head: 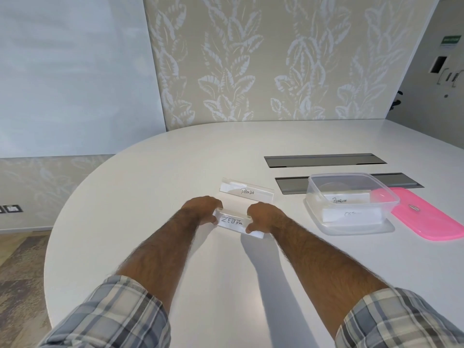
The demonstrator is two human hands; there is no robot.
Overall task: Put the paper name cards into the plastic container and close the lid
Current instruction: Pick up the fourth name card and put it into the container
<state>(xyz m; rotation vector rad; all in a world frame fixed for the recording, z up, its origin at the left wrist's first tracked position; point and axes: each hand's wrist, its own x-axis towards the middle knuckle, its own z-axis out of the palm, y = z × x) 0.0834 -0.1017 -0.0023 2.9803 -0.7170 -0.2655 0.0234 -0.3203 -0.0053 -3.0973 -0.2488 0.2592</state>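
A clear stand with a paper card marked ZEBRA (pixel 232 221) rests on the white table (pixel 155 172). My left hand (pixel 200 208) grips its left end and my right hand (pixel 266 218) grips its right end. Just behind it stands a second clear stand with a card marked PANDA (pixel 247 190), untouched. To the right sits an open clear plastic container (pixel 351 200) holding a card marked PENGUIN (pixel 339 200) and another white card (pixel 351 214) whose writing I cannot read. The pink lid (pixel 426 217) lies flat on the table right of the container.
Two dark grey cable slots (pixel 324 160) are set into the tabletop behind the container. A leaf-patterned wall panel rises behind the table's far edge. The table's rounded edge curves away on the left, with patterned floor below.
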